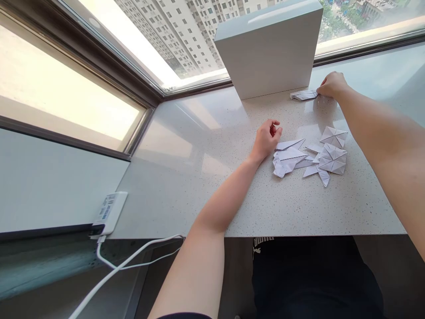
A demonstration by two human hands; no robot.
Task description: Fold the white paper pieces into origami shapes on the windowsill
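Pinching folded paper (303, 95) at 1 o'clock: right hand (332, 84). Left hand (267, 137) half-curled, empty, touching the paper pile (308, 157) mid-desk (199, 177).

1. my left hand (267, 137) and right hand (332, 84) are bare, and so are both forearms.
2. a dark sleeve hem (181, 316) edges my left upper arm.
3. the black garment (315, 279) over my lap carries a white puma logo (263, 245).
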